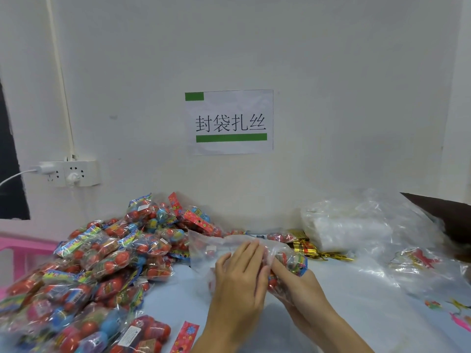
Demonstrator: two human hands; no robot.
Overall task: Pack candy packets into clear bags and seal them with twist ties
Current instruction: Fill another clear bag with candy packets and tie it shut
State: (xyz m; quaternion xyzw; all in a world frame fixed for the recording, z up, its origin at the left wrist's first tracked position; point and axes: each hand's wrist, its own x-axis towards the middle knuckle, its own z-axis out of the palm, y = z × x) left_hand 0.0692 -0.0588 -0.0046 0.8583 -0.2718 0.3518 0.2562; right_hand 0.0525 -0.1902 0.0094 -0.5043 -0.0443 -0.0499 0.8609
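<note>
A big heap of candy packets point(102, 263) with red and blue sweets covers the left of the table. In the middle, my left hand point(239, 273) holds a clear bag point(204, 250), its fingers lying over the film. My right hand point(298, 284) grips a candy packet point(293, 263) beside the bag's mouth. The packet touches the bag; how far it is inside I cannot tell. A bundle of gold twist ties point(313, 248) lies just behind my right hand.
A stack of clear bags point(346, 230) lies at the back right, with loose plastic film point(407, 266) spread across the right. A dark cardboard flap point(443, 212) juts in at the right edge. A pink basket point(17, 253) stands left. A wall socket point(74, 173) and paper sign point(229, 122) hang behind.
</note>
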